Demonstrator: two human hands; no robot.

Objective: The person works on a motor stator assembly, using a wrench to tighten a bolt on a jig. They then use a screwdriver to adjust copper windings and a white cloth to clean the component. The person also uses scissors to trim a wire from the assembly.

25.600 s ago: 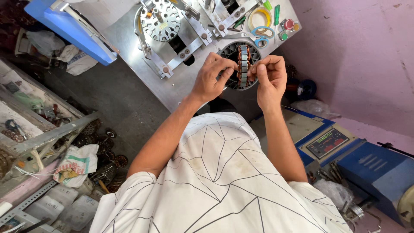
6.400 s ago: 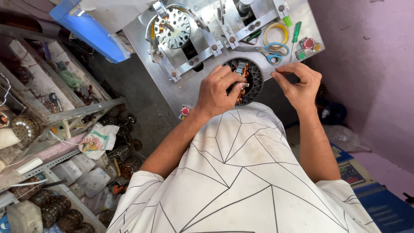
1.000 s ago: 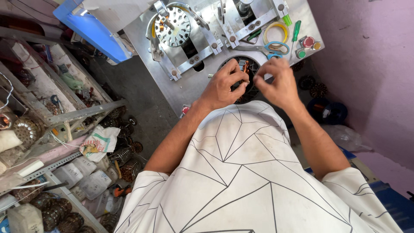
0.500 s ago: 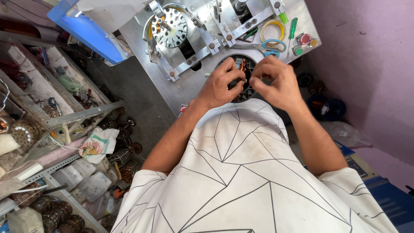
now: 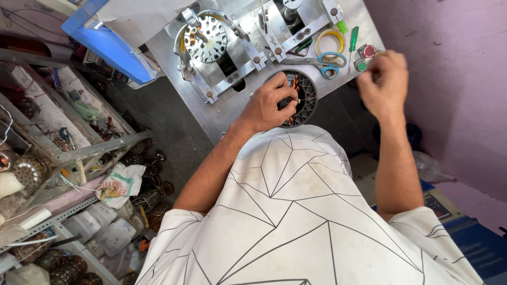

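While pressing down with bent fingers, left hand (image 5: 269, 105) gripping the dark round stator (image 5: 298, 97) across its copper windings, pinning it at the near edge of the metal bench plate (image 5: 222, 113). Right hand (image 5: 384, 83) hovering loosely curled off to the right, near the bench corner; cannot tell whether anything thin is pinched between its fingers, motion blur. Likely handling: stator core looking heavy and rigid, laminated steel, so taking hold by the outer ring seems safest; copper wire thin and easily nicked or kinked, insulation fragile, not for gripping hard. Lying farther out: blue-handled scissors (image 5: 325, 62) just beyond the stator, yellow tape ring (image 5: 330, 38), green screwdriver (image 5: 353, 38), second slotted rotor disc (image 5: 207, 38) clamped at far left.
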